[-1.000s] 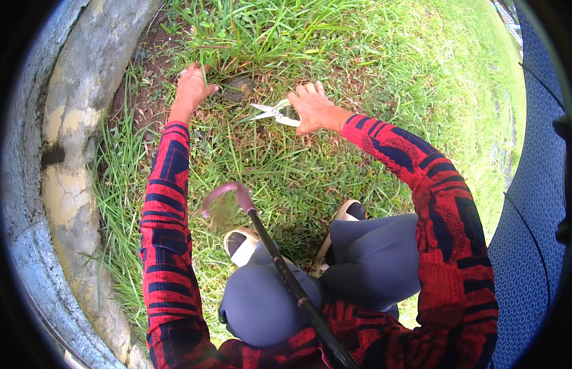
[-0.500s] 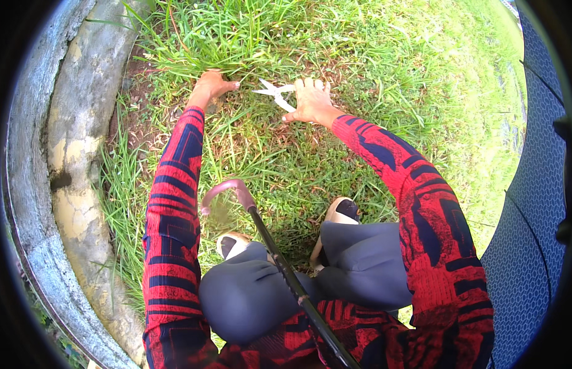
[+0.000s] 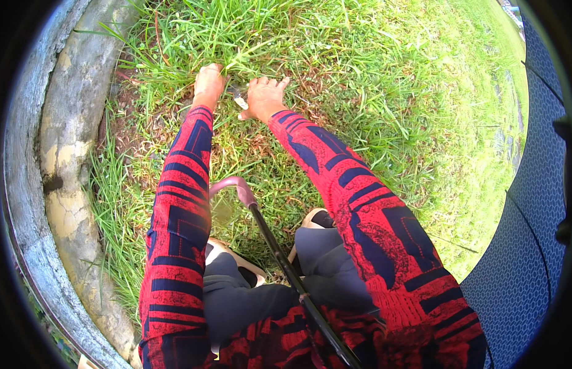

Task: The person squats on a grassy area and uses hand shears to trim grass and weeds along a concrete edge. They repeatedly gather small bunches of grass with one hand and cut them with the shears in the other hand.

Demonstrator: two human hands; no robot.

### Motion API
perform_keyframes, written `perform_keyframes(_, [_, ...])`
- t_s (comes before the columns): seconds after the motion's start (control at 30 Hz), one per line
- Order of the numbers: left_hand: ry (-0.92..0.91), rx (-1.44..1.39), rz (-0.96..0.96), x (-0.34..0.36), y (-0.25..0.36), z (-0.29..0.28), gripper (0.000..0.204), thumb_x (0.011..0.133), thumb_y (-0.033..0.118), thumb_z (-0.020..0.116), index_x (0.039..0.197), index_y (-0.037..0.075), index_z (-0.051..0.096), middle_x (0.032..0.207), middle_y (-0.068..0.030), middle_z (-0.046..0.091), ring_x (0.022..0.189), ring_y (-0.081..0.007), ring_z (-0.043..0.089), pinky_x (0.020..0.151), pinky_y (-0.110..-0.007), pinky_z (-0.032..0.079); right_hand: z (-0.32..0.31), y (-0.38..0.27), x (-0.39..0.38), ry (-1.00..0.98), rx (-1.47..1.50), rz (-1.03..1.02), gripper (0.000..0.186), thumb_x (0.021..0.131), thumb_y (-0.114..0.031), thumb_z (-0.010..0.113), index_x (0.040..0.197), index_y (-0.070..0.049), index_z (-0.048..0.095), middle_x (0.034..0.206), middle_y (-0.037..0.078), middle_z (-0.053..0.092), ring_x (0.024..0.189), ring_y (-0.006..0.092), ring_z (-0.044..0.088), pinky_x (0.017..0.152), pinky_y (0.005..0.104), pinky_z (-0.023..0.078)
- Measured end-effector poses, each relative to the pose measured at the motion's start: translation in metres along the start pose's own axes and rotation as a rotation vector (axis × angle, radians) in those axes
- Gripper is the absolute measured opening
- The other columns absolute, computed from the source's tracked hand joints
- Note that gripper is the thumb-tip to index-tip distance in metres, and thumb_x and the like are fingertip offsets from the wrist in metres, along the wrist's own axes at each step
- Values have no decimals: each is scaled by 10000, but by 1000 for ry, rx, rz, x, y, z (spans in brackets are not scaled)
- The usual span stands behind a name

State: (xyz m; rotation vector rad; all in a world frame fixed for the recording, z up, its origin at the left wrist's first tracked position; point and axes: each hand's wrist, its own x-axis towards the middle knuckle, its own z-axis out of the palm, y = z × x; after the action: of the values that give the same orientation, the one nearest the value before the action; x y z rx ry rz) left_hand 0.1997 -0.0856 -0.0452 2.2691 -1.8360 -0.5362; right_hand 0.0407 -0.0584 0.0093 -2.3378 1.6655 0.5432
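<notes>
Grass cutting is under way at the far edge of the plot, by my judgement at an early stage. Left hand [image 3: 209,83] is closed around a tuft of tall green grass [image 3: 236,37] near the curved grey concrete kerb [image 3: 58,154]. Right hand [image 3: 263,97] is curled, fingers bent, over small light-handled metal scissors [image 3: 238,99]; whether the blades are open cannot be told. Long uncut blades stand beyond both hands; shorter turf lies nearer the knees. Dark-shafted hoe with reddish head [image 3: 233,187] rests across the lap, unheld.
</notes>
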Motion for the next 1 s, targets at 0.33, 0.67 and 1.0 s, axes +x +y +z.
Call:
perform_keyframes(0.33, [56, -23, -148, -8, 0, -12, 516, 781, 379, 724, 1077, -27, 607, 1097, -246, 613, 1059, -368, 580, 921, -429, 459, 34, -4, 27, 82, 109, -208, 390, 812, -299, 648, 1096, -36, 606, 960, 113, 701, 881, 265, 687, 727, 471, 544])
perform_keyframes(0.67, [116, -195, -320, 2, -38, -11, 538, 757, 455, 731, 945, -39, 627, 997, -232, 654, 970, -362, 623, 851, -412, 488, 24, 79, 11, 36, 46, -293, 845, 549, -520, 811, 1152, -15, 502, 1124, 154, 576, 1077, 338, 552, 914, 595, 378])
perform_keyframes(1.0, [44, -47, -277, -2, -23, -22, 588, 755, 504, 710, 954, -46, 642, 998, -253, 648, 985, -360, 621, 864, -405, 489, 18, 78, 24, 48, 164, -229, 878, 589, -592, 775, 1189, -15, 499, 1187, 163, 539, 1137, 340, 497, 946, 551, 370])
